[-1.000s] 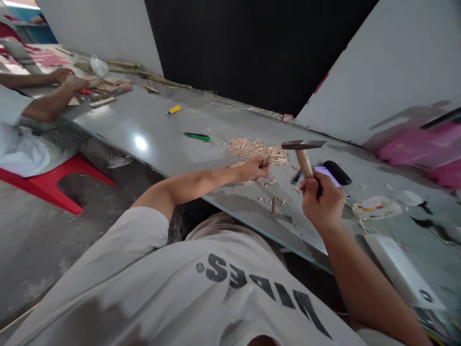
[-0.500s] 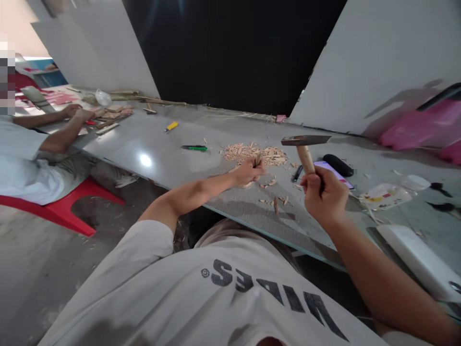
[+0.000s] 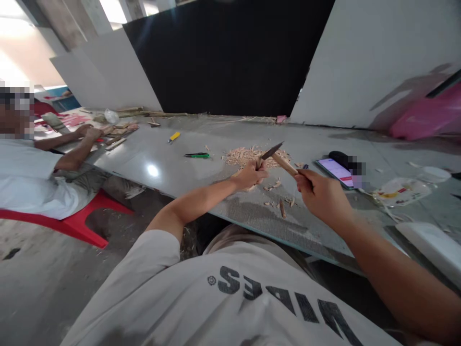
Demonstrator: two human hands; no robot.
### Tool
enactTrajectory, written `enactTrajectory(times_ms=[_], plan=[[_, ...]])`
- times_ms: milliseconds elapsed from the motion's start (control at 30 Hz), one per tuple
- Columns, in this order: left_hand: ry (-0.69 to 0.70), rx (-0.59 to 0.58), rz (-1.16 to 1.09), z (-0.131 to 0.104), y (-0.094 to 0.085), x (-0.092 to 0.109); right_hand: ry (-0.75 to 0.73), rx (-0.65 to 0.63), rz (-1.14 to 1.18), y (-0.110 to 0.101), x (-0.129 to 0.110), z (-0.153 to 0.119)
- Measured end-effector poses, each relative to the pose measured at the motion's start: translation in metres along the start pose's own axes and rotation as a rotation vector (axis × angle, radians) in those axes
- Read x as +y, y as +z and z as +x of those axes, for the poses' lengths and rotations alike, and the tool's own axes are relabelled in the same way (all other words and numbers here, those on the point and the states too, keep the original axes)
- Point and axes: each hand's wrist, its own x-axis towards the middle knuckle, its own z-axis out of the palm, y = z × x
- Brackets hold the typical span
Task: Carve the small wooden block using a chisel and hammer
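At the frame's centre, the right hand [image 3: 322,196], closed around the hammer [image 3: 285,164], should avoid the left hand [image 3: 250,176], which grips a thin piece [image 3: 259,164].

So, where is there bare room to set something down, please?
The glossy grey tabletop looks bare between the yellow cutter, the slim green cutter and the near edge. It is crowded around the pale wood shavings, left hand and lit-screen phone.

"What can you read?"
"Upside down across this white shirt [image 3: 201,312], dark capitals [image 3: 306,307] that look like VIBES, a small round mark [image 3: 211,280] beside the S."
"And the phone [image 3: 334,172], the packet [image 3: 401,193]?"
"Too small to read."
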Motion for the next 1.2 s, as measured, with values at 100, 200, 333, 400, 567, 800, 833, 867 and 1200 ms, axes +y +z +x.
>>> enactTrajectory(times_ms=[100,200,333,400,567,800,833,867,1200], plan=[[0.006,0.001,0.015,0.001,0.0,0.0,-0.01,0.038,-0.007,-0.002,-0.006,0.0],[0.009,0.009,0.027,0.003,0.001,-0.003,-0.018,-0.021,-0.01,0.001,-0.008,0.001],[0.015,0.01,0.031,0.006,0.0,-0.008,-0.004,-0.096,-0.006,0.007,-0.009,0.0],[0.018,-0.002,0.032,0.007,-0.002,-0.01,0.005,-0.062,0.006,0.007,-0.011,-0.003],[0.031,-0.042,0.044,0.007,-0.003,-0.013,-0.036,-0.051,0.04,-0.005,-0.015,-0.004],[0.035,-0.076,0.058,0.009,-0.003,-0.017,-0.044,-0.032,0.056,-0.013,-0.011,-0.004],[0.039,-0.07,0.053,0.01,-0.004,-0.017,-0.043,-0.019,0.059,-0.013,-0.01,-0.004],[0.043,-0.068,0.048,0.01,-0.004,-0.017,-0.044,-0.022,0.06,-0.014,-0.01,-0.005],[0.046,-0.084,0.054,0.007,-0.006,-0.014,-0.027,0.022,0.061,-0.016,-0.007,-0.005]])
